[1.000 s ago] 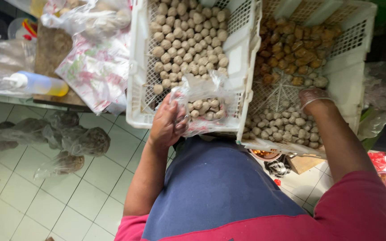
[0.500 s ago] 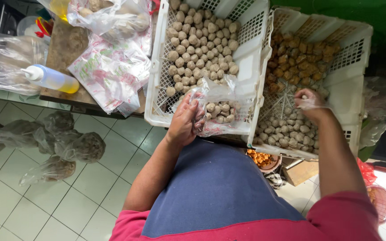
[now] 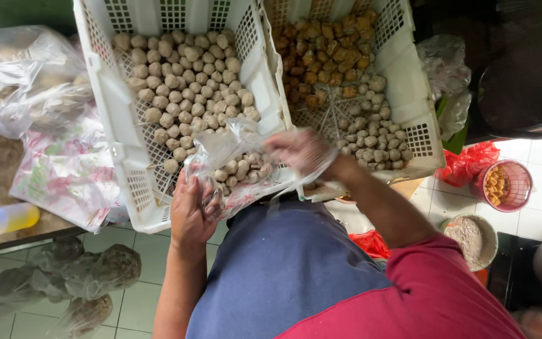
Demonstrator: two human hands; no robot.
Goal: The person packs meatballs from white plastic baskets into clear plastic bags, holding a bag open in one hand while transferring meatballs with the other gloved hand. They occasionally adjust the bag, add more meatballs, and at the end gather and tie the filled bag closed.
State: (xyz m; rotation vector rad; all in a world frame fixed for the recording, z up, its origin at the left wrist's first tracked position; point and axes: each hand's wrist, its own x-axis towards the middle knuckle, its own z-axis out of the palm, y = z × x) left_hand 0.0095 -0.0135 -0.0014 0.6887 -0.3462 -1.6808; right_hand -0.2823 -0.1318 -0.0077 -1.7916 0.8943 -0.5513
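- The clear plastic bag (image 3: 236, 166) sits at the near edge of the left white crate (image 3: 105, 94), partly over its rim and right against your body, so the pale round balls inside it (image 3: 239, 169) hang close to their source and little can spill on the floor.
- Your left hand (image 3: 191, 210) is closed around the bag's lower left side, fingers curled on the plastic from below; that grip seems to bear the weight and keep the mouth turned up.
- Your right hand (image 3: 299, 150) is at the bag's right side, blurred by motion, with plastic draped around it. It looks loosely cupped, but you cannot tell from this view whether it grips the film or has balls in it.
- The left crate is heaped with loose pale balls (image 3: 183, 75), just beyond the bag, within easy reach.
- The right white crate (image 3: 418, 107) stands touching the left one. It holds brown fried pieces (image 3: 324, 53) at the far end and more pale balls (image 3: 371, 141) at the near end, kept apart by kind.
- Left of the crates, filled plastic bags (image 3: 29, 81) lie on a counter, beside a patterned wrapper (image 3: 67, 172).
- On the tiled floor (image 3: 139, 304) below, more knotted bags (image 3: 92, 273) lie together, out of the working area.
- To your right, a small red basket (image 3: 503, 185) of yellowish bits and a round bowl (image 3: 472, 238) stand low down, well apart from the bag.
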